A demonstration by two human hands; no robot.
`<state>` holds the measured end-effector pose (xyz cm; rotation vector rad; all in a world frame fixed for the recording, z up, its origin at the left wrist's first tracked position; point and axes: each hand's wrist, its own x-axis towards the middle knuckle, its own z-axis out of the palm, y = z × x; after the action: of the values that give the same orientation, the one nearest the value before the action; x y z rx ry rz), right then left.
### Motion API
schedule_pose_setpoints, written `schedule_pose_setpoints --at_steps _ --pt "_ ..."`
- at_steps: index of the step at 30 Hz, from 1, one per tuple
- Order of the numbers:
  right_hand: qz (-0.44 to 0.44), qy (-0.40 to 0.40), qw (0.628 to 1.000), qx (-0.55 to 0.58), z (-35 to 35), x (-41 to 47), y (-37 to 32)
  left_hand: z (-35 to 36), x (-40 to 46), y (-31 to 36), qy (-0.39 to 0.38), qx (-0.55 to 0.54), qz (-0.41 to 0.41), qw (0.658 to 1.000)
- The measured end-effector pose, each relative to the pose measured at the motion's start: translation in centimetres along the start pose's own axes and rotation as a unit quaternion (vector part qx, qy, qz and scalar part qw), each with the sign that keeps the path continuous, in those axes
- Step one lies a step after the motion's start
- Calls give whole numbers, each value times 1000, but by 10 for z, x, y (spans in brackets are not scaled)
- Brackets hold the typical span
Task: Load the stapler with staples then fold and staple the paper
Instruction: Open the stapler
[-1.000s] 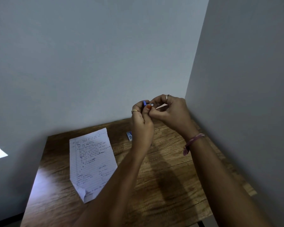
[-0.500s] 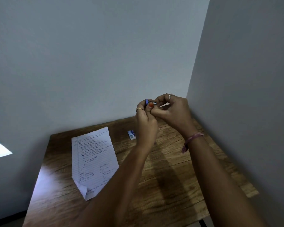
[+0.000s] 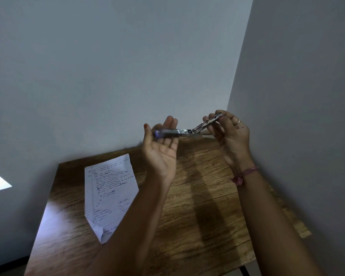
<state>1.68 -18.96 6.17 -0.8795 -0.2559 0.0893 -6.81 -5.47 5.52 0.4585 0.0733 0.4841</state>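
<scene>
Lying beside forearm: paper (image 3: 110, 194) on table (image 3: 197, 216)

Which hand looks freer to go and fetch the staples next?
Probably the right hand: it only pinches the stapler's raised metal end, while the left hand cradles the body.

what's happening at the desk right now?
A person holds a small blue-and-metal stapler swung open in the air above the wooden table. The left hand grips the blue body; the right hand pinches the metal arm. A handwritten lined paper sheet lies flat on the table, not yet folded.
</scene>
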Motion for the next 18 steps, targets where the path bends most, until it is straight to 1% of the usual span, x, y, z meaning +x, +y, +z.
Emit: schedule_pose_setpoints --at_steps 2,4,6,8,10,12,15,18 --pt "5 -14 1000 -1 -3 4 -5 -12 -4 -3 15 -7 -58 998" --pt "26 -44 998 -29 -6 7 -10 -24 -7 -8 37 16 -148 988" --pt "59 -86 992 -65 -6 10 -13 -31 -11 -15 35 51 -262 963" --pt "92 -123 984 -90 -5 12 -15 -32 -14 -20 5 59 -340 939" --pt "117 -145 977 -99 -4 13 -14 -29 -14 -22 -27 22 -368 929" --pt "132 -156 973 -105 -5 12 -12 -27 -14 -22 -34 -12 -370 928" --pt "140 -159 971 -113 -7 10 -8 -30 -14 -24 -8 -28 -360 933" --pt "120 -137 972 -149 -8 6 -2 -34 -13 -25 23 -4 -341 940"
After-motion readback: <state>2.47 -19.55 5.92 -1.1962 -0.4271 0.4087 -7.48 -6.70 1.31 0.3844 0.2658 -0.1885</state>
